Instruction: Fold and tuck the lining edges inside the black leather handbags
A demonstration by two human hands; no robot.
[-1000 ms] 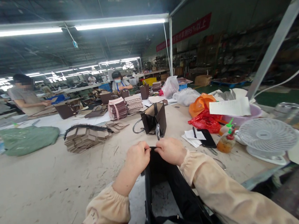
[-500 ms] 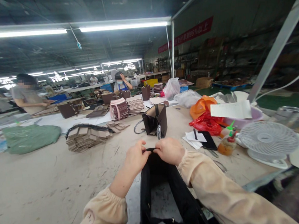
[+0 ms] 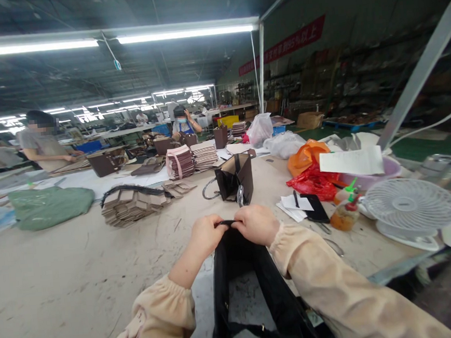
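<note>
1. The left hand (image 3: 207, 235) and the right hand (image 3: 258, 223) meet knuckle to knuckle at the far rim of a black bag (image 3: 254, 291).
2. The fingers of both hands are curled closed, pinching that rim, or a thin black strap on it, between them; which of the two cannot be told.
3. The black bag lies at the near edge of the counter (image 3: 63, 286), mouth open towards the person, its two dark sides running back between the beige sleeves.
4. Just beyond the hands, towards the middle of the counter, a dark brown paper bag (image 3: 234, 178) stands upright and open, apart from the hands.
5. Left of it lies a spread stack of flat cardboard pieces (image 3: 132, 205), and further towards the left edge a green sack (image 3: 51, 206).
6. Near the right edge sit a white fan (image 3: 410, 206), a glue bottle (image 3: 344, 214) and a black phone (image 3: 315, 209) on white papers.
7. Behind them lie a red plastic bag (image 3: 314, 183) and an orange bag (image 3: 304, 155).
8. At the far side, one co-worker (image 3: 42, 144) leans over the far left corner, and another (image 3: 183, 123) sits behind stacked brown bags.
</note>
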